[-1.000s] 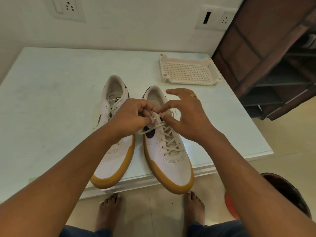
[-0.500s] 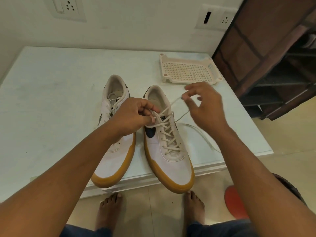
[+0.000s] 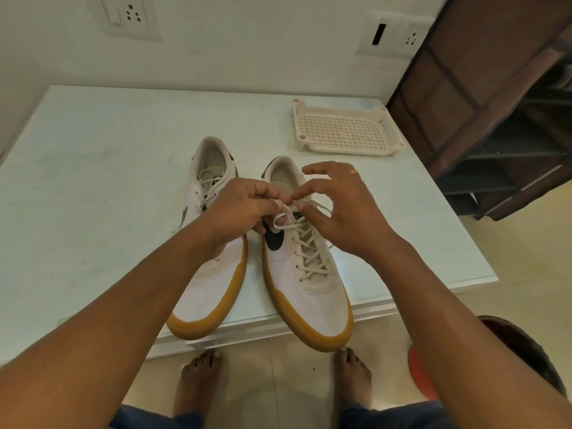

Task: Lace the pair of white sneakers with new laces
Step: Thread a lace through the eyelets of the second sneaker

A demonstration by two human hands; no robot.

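Two white sneakers sit side by side on a smooth, pale table (image 3: pixel 108 181), with their round toes poking over the near edge. Both have soft white cloth on top and a thick yellow-brown rubber bottom. The sneaker on the right (image 3: pixel 312 298) has a dark swoosh on its side and a flat cream lace (image 3: pixel 309 252) going criss-cross up the front. The left hand (image 3: pixel 244 209) is curled and pinches a small loop (image 3: pixel 280 219) of that lace near the top of the shoe. The right hand (image 3: pixel 343 212) hovers just beside it with bent, spread fingers. Its first finger and thumb are at the lace, but I cannot tell if they hold it. The sneaker on the left (image 3: pixel 210 292) lies partly under the left arm. A cream plastic tray (image 3: pixel 346 131) full of little holes lies farther back.
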